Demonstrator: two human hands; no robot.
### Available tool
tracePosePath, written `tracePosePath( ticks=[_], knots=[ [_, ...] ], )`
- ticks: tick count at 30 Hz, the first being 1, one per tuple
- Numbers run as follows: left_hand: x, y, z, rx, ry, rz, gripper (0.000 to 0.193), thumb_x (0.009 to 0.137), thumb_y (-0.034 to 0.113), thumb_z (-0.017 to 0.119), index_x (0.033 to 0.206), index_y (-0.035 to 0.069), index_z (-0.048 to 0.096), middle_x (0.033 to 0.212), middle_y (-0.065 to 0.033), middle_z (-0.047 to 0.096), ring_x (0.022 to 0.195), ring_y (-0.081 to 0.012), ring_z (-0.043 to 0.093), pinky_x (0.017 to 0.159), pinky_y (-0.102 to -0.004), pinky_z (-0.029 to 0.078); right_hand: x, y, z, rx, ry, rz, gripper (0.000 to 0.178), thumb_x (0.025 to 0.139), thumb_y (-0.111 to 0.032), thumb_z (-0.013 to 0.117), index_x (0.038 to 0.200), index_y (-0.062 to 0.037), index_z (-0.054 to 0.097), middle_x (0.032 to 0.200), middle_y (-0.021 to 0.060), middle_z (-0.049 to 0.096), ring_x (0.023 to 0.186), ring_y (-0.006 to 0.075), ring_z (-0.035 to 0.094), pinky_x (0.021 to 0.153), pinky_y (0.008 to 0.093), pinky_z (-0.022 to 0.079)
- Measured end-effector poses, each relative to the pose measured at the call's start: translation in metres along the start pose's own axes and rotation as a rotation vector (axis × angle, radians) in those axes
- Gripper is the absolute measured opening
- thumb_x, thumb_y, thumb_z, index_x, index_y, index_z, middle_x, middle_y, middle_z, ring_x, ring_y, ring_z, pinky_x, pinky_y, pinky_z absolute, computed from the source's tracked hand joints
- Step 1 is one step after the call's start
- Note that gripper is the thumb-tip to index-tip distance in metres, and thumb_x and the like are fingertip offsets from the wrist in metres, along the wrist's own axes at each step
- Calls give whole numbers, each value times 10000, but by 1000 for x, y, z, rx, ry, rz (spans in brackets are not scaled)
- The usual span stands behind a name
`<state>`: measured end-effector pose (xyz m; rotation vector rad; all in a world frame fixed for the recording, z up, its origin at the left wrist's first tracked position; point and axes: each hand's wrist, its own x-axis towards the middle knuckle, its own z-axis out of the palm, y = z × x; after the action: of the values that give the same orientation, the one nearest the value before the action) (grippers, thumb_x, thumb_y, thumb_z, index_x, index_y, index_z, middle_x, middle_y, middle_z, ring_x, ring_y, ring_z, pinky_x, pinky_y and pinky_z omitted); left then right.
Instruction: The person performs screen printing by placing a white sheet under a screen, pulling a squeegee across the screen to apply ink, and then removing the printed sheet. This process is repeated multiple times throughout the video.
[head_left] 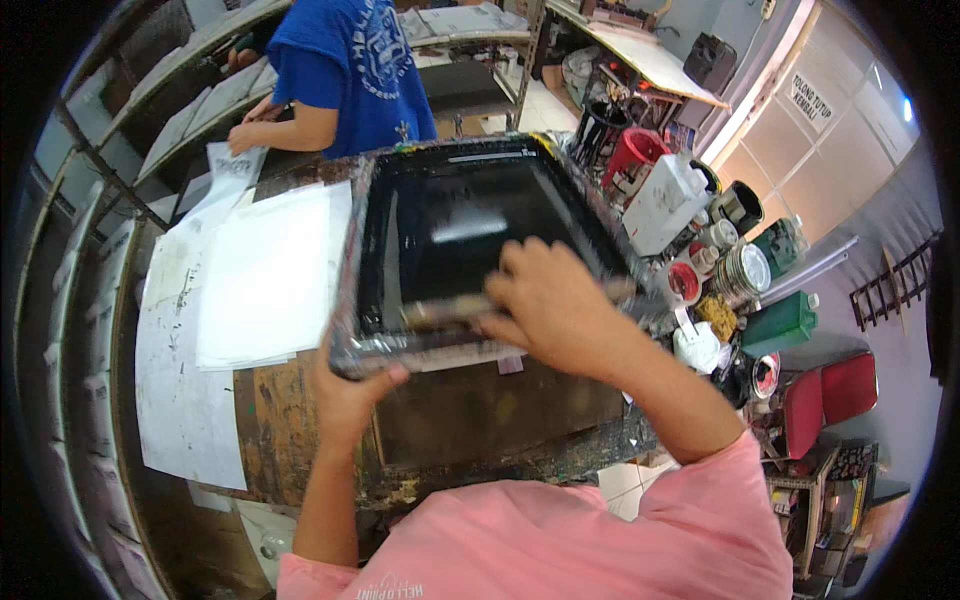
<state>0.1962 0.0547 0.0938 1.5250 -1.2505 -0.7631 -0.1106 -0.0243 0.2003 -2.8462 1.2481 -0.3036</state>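
A screen printing frame (430, 353) with a dark mesh, wet and shiny with black ink, lies on the worktable before me. My right hand (545, 305) is closed around a long wooden-handled squeegee (440, 311), which lies across the near part of the mesh. Motion blurs both the squeegee and these fingers. At the frame's near left corner, my left hand (345, 395) grips the rim, thumb on the near side, with the other fingers mostly hidden. The frame's near edge looks slightly raised off the table.
White sheets (265, 280) are stacked left of the frame on the stained table (300, 420). A co-worker in a blue shirt (350, 75) handles a printed sheet (232, 175) at the far left. Jugs, cans and a green container (780, 325) crowd the right side, near a red chair (830, 400).
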Motion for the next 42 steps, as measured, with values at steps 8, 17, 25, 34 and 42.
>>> tracePosePath(
  ticks=[8,17,25,34,42],
  knots=[
    [-35,-95,19,745,-70,116,1269,432,733,991,1437,22,683,1153,-91,588,1165,-315,529,1159,-564,277,-53,-26,120,207,-47,160,480,905,-435,814,1247,-103,757,1141,134,738,1053,348,693,908,461,577],
    [-40,-97,14,781,-115,95,1395,424,760,980,1556,37,607,1137,-92,595,1165,-316,525,1163,-580,277,70,88,198,48,304,59,500,835,-350,878,1244,-107,724,1095,107,678,995,332,666,829,455,591],
    [-39,-95,10,630,-60,181,1450,448,796,944,1602,15,547,1115,-105,648,1088,-311,552,1077,-513,368,212,196,141,101,-95,70,543,1014,-642,633,1113,-131,788,1013,174,790,1005,401,760,862,552,584],
    [-40,-103,15,435,-31,169,1371,521,672,988,1604,-23,515,1067,-96,733,998,-325,561,977,-463,416,141,149,181,-6,239,51,444,998,-580,679,1054,-141,718,942,119,732,930,358,734,762,526,578],
    [-37,-73,28,62,35,149,1223,656,531,1022,1605,-37,499,1320,-161,690,1201,-323,601,1085,-454,458,-19,-2,81,53,-18,182,456,959,-461,759,1113,-51,631,977,121,656,914,318,690,718,459,601]
  ],
)
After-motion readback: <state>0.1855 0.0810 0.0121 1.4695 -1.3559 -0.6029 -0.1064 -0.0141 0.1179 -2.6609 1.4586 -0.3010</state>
